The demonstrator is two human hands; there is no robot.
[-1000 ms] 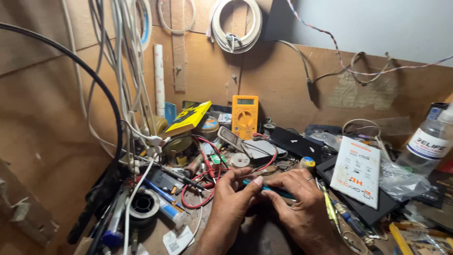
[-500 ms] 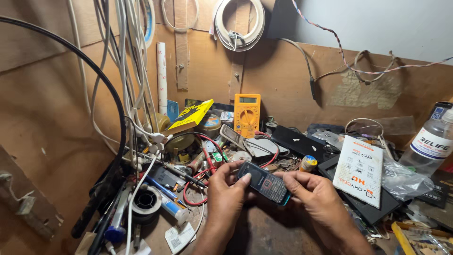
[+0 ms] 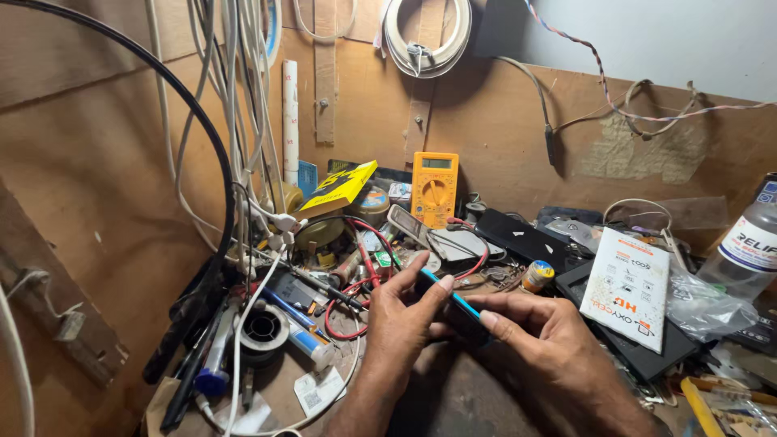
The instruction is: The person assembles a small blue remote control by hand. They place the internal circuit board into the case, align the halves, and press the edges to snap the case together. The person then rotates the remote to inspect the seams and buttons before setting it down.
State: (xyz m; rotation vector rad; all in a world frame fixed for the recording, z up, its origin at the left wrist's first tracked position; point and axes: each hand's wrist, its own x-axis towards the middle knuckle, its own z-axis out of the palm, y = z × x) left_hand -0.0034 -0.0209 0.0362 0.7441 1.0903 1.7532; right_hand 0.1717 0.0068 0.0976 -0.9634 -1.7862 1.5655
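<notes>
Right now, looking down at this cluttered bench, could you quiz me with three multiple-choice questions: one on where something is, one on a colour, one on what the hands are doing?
1. Where does the multimeter stand?
A. against the back board
B. in the left hand
C. on the white box

2. What colour is the edge of the phone?
A. red
B. light blue
C. green

3. How is the phone held?
A. lying untouched
B. one hand only
C. between both hands

Answers:
1 A, it leans upright at the wooden back wall.
2 B, a light blue strip runs along its side.
3 C, the left hand and right hand both grip it.
</notes>
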